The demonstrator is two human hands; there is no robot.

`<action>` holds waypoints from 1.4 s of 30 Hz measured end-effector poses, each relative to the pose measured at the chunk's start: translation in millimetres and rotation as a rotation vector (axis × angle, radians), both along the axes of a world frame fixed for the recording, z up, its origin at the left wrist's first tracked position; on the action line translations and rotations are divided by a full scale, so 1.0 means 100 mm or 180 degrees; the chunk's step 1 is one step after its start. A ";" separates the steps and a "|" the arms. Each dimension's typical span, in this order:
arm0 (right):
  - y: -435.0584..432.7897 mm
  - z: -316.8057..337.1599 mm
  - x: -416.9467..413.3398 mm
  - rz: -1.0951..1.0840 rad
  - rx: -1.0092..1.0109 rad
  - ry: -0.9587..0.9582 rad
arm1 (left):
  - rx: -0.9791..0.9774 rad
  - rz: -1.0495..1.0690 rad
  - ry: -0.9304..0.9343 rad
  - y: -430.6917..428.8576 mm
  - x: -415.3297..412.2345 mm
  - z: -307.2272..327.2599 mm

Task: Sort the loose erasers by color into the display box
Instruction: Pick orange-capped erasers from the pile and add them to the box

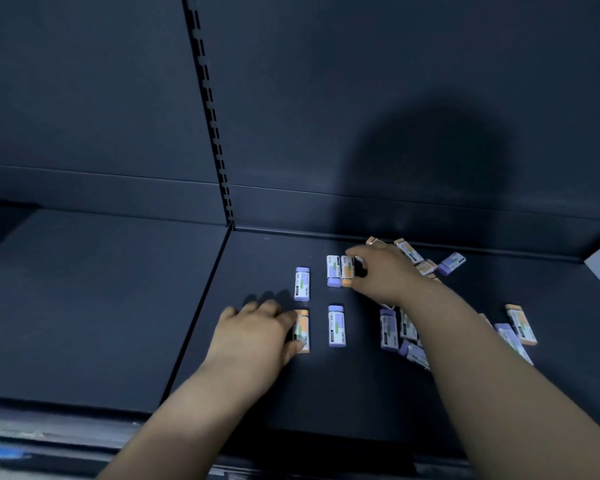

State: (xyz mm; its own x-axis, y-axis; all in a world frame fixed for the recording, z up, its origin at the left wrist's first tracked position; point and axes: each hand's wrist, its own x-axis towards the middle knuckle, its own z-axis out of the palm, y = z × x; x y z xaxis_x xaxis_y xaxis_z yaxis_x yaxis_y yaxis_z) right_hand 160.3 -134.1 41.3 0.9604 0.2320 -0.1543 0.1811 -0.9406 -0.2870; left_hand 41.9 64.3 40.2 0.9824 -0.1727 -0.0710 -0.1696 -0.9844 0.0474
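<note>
Purple and orange erasers in white sleeves lie on a dark shelf (291, 393). My left hand (257, 332) grips an orange eraser (303, 329) flat on the shelf, thumb at its near end. My right hand (383, 275) pinches another orange eraser (347, 271), which lies beside a purple eraser (334, 271). Two more purple erasers lie apart, one (302, 284) at the left and one (336, 326) in the middle. A loose heap of mixed erasers (392, 329) lies under and to the right of my right forearm. No display box is in view.
The shelf's back panel (361, 133) rises behind, with a slotted upright (212, 123) at the joint. An adjoining bare shelf section (84, 299) lies to the left. More loose erasers (518, 323) reach toward the right edge, and others (451, 263) lie near the back wall.
</note>
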 end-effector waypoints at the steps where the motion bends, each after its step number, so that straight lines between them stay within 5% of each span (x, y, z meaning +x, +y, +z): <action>1: 0.01 -0.01 0.02 0.0039 -0.0023 0.0099 | -0.0003 -0.0003 0.0025 0.00 0.01 0.00; 7: 0.01 -0.07 0.06 0.0041 -0.0081 0.0262 | -0.0009 -0.0015 0.0061 0.01 0.02 0.01; 16: 0.03 0.10 -0.29 -0.0373 0.0875 -0.0246 | -0.0007 -0.0028 -0.0002 -0.02 0.04 0.00; 31: 0.13 0.09 -1.02 -0.0591 -0.1072 -0.0151 | -0.0132 -0.0417 0.0112 -0.03 0.00 0.06; 42: 0.11 0.07 -1.08 -0.0272 -0.0243 0.0060 | -0.0227 -0.0223 0.0138 -0.05 -0.07 -0.04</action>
